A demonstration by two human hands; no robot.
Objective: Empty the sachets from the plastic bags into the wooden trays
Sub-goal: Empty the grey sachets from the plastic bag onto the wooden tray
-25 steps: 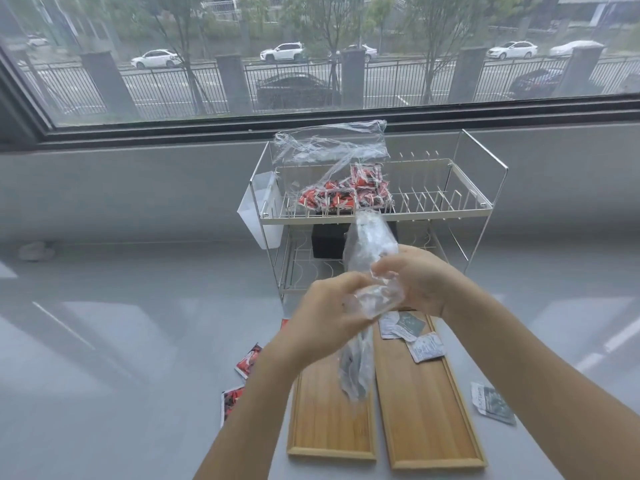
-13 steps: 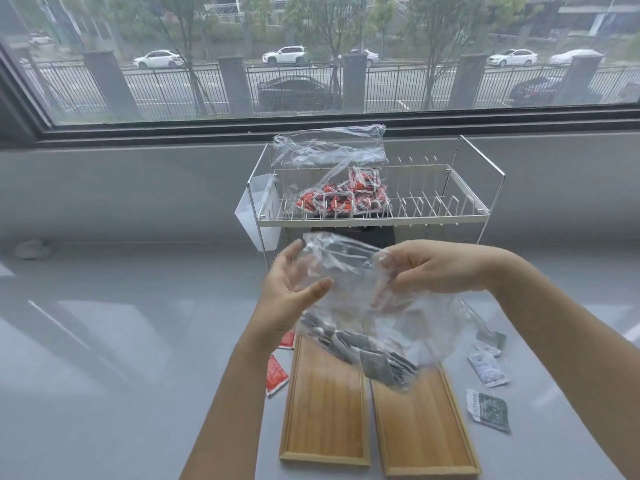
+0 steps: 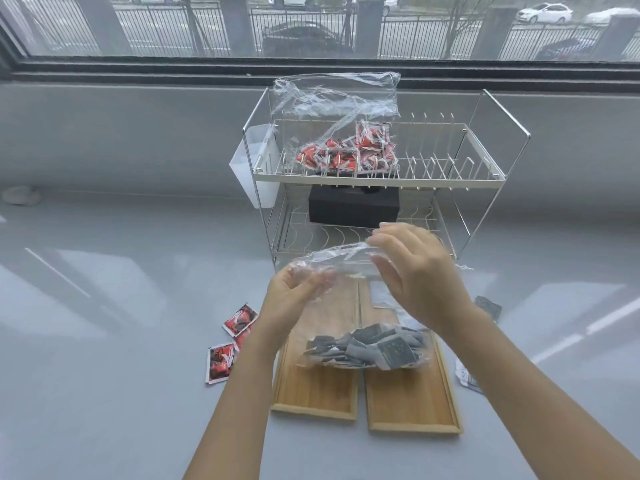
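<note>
Left hand (image 3: pixel 294 296) and right hand (image 3: pixel 415 275) both pinch the top edge of the clear plastic bag (image 3: pixel 346 271). Grey sachets (image 3: pixel 374 346) sag at its bottom, below the hands, over the two wooden trays (image 3: pixel 412 407) on the bench (image 3: pixel 121 341).

Two trays (image 3: pixel 360 403) side by side near on table (image 3: pixel 104 341). Rack (image 3: pixel 377 178) behind them: bag of sachets (image 3: pixel 346 150) on top shelf, box (image 3: pixel 353 207) on lower. Loose sachets (image 3: pixel 228 344) left of trays, more (image 3: pixel 467 375) right. Held bag (image 3: pixel 367 344) above trays.
</note>
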